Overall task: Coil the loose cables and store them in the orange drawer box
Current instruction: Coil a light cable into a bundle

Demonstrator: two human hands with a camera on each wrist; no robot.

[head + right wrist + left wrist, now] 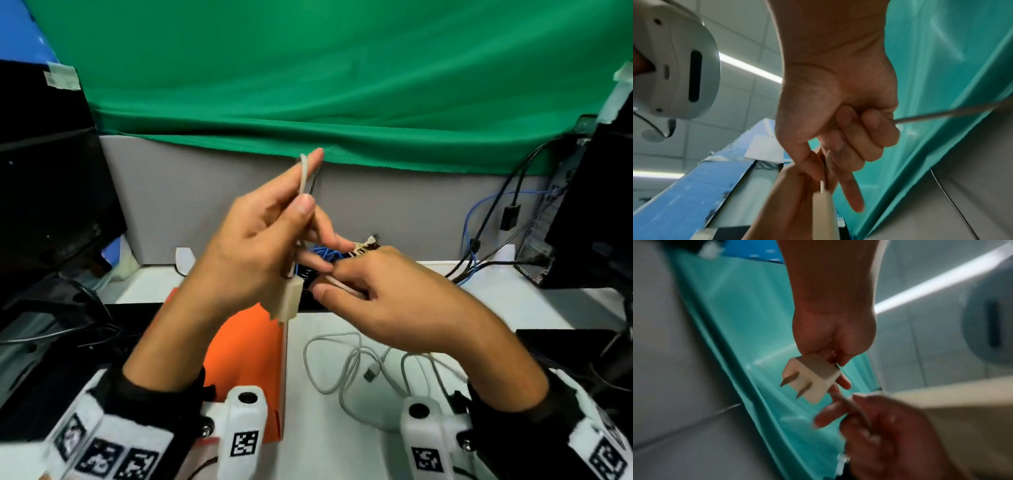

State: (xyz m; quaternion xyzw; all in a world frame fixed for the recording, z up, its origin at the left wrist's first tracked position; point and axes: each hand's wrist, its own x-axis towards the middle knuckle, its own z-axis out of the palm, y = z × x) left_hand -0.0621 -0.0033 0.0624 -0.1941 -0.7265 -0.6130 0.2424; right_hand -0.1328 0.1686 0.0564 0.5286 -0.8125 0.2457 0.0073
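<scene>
My left hand [274, 226] is raised above the table and pinches a loop of white charger cable [303, 174] between thumb and forefinger. The white plug adapter [288, 298] hangs below that palm; its two prongs show on the adapter [809, 379] in the left wrist view. My right hand [359, 284] sits just to the right, its fingers curled round the same cable [941, 114]. The rest of the cable [346, 363] lies in loose loops on the white table with its small connector [370, 374]. The orange drawer box [250, 346] stands below my left hand.
A tangle of blue and black cables [325, 257] lies behind the hands by the grey partition [205, 192]. A dark monitor [44, 192] stands at the left. At the right, a black computer tower [589, 212] has cables [486, 222] running from it. Green cloth [342, 68] hangs behind.
</scene>
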